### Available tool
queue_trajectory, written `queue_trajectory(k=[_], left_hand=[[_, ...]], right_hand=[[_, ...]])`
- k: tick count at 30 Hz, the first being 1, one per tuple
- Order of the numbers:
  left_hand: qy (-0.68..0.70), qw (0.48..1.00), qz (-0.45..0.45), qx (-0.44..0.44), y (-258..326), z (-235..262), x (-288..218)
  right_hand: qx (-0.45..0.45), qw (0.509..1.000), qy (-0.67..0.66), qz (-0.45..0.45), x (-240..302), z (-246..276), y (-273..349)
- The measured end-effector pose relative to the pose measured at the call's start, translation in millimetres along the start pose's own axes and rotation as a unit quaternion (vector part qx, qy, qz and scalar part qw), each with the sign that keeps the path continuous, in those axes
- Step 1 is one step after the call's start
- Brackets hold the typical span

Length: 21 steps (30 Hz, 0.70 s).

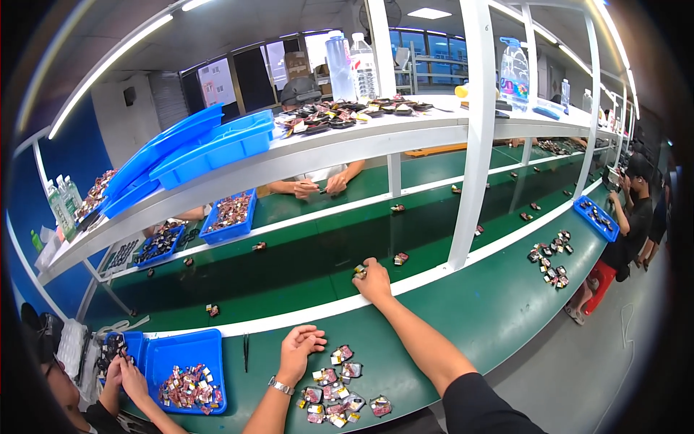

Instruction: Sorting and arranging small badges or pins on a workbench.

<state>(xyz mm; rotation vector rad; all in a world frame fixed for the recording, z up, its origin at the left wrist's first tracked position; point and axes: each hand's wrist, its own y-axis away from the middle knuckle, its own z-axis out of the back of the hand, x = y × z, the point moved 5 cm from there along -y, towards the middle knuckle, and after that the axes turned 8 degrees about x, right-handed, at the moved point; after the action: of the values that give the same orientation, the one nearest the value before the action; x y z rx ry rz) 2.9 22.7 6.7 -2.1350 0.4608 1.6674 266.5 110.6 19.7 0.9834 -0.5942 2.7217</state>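
Note:
My right hand (373,281) stretches across the white rail over the dark green belt (318,253). Its fingers are closed around a small electronic part (359,272) with a yellowish patch, mostly covered by the fingertips. My left hand (301,349), with a metal watch (281,385) at the wrist, hovers over the green bench, fingers loosely bent and apart, nothing visible in them. Just beside it lies a loose group of small electronic parts (334,392), red, black and clear with yellow and white labels. Another such part (400,258) rests on the belt right of my right hand.
A blue tray (221,362) of similar parts and black tweezers (246,352) lie to the left, near a co-worker's hands (124,374). White posts (473,145) carry a shelf with blue trays (213,152) and bottles. More parts (551,258) lie on the bench to the right.

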Motion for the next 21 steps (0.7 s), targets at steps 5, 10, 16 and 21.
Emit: queue_trajectory(k=[5,10,16,21], left_hand=[[0.061,0.996,0.060,0.008,-0.4,3.8,-1.2],[0.114,0.988,0.084,0.069,0.2,9.9,2.6],[0.072,0.990,0.085,0.087,-1.7,-3.0,-5.0],[0.063,0.995,0.079,0.006,1.1,-8.1,-7.2]], right_hand=[[0.188,0.938,-0.193,0.219,69.8,18.0,80.3],[0.295,0.882,-0.171,0.324,116.3,26.4,124.3],[0.229,0.898,-0.148,0.346,106.7,25.7,125.9],[0.074,0.933,-0.100,0.339,108.9,25.0,137.7]])
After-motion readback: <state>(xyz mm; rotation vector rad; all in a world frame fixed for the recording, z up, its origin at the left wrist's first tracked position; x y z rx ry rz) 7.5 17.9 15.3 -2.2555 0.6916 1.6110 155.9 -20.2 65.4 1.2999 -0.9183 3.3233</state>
